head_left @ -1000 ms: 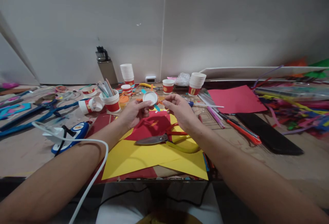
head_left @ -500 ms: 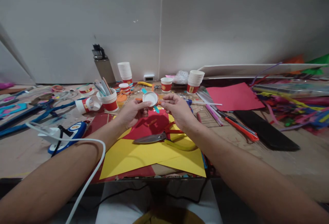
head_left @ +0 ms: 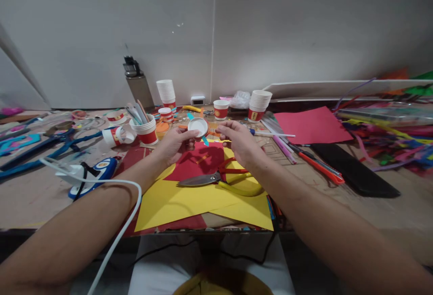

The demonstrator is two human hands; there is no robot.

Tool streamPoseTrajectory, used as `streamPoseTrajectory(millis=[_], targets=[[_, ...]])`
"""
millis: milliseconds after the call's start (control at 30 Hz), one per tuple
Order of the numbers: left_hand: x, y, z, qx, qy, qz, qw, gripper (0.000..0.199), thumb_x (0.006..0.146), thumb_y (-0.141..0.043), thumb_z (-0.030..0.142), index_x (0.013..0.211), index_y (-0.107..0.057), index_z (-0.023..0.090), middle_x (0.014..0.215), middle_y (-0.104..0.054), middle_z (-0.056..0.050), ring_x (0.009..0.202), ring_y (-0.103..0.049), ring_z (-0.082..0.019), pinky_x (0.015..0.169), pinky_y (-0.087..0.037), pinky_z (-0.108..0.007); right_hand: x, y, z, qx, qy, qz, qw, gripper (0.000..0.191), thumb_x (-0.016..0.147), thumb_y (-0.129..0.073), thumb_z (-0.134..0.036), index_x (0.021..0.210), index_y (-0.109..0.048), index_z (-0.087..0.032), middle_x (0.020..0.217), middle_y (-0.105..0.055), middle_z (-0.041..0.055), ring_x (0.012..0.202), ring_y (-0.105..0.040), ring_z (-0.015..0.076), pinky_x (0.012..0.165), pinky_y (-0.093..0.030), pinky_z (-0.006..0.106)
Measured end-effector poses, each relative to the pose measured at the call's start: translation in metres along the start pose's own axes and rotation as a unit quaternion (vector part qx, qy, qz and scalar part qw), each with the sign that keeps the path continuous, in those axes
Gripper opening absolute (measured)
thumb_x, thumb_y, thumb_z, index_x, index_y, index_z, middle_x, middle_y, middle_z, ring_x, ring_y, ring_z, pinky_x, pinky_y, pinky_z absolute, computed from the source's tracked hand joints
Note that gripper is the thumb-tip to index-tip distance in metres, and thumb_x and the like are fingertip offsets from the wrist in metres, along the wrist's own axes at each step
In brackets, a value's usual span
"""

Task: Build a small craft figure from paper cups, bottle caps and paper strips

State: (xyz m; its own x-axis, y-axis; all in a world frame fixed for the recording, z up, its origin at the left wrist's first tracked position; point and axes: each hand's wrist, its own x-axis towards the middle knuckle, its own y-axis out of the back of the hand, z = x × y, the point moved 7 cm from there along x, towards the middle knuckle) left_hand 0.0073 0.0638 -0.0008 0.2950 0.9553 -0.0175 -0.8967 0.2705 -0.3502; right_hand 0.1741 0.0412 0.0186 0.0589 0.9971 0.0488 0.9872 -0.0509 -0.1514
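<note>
My left hand [head_left: 173,145] pinches the rim of a short, cut-down paper cup [head_left: 197,126], its white inside turned towards me. Teal and orange strips stick out around the cup. Close to its right side is my right hand [head_left: 239,140], fingers loosely bent and a little apart, with nothing visible in them. Below both hands lie scissors [head_left: 204,180] with red and yellow handles, resting across red paper [head_left: 184,166] and yellow paper sheets [head_left: 169,209].
At left stand a paper cup holding sticks [head_left: 147,135] and a blue-and-white device [head_left: 101,168] with a white cable [head_left: 135,195] crossing my left forearm. Stacked cups [head_left: 260,105] are at the back. A red utility knife [head_left: 321,168] and black case [head_left: 355,171] lie right.
My right hand has come slightly away from the cup's right side, and its fingers have loosened. My left hand keeps its hold. The whole view has shifted a little.
</note>
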Motion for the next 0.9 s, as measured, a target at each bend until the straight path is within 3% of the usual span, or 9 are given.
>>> streamPoseTrajectory(millis=[167,533,900], targets=[[-0.001,-0.002,-0.001,0.025,-0.002,-0.006,1.0,0.026,0.062,-0.081,0.025,0.079,-0.068,0.01,0.061,-0.062,-0.002,0.047,-0.045,-0.004,0.045,-0.036,-0.017,0.001,-0.004,0.004,-0.047,0.023,-0.004,0.999,0.033,0.059,-0.076,-0.03,0.083,-0.054,-0.02,0.075,-0.059,-0.0021,0.069,-0.052,0.0118,0.06,-0.036,0.026],[-0.002,-0.005,-0.001,0.031,-0.002,-0.009,0.999,0.028,0.059,-0.083,0.025,0.076,-0.067,0.009,0.059,-0.061,-0.002,0.045,-0.045,-0.004,0.044,-0.035,-0.019,0.001,-0.005,0.012,-0.011,-0.002,-0.007,1.0,0.034,0.058,-0.077,-0.028,0.082,-0.054,-0.02,0.066,-0.059,-0.0038,0.065,-0.055,0.0121,0.059,-0.038,0.027],[-0.002,-0.004,-0.003,0.034,-0.002,-0.02,0.999,0.027,0.062,-0.081,0.025,0.077,-0.067,0.008,0.061,-0.062,-0.003,0.046,-0.045,-0.004,0.045,-0.035,-0.018,-0.003,-0.007,0.011,0.043,-0.005,-0.019,0.999,0.037,0.054,-0.08,-0.027,0.079,-0.053,-0.02,0.074,-0.059,-0.003,0.069,-0.053,0.0112,0.059,-0.037,0.026]])
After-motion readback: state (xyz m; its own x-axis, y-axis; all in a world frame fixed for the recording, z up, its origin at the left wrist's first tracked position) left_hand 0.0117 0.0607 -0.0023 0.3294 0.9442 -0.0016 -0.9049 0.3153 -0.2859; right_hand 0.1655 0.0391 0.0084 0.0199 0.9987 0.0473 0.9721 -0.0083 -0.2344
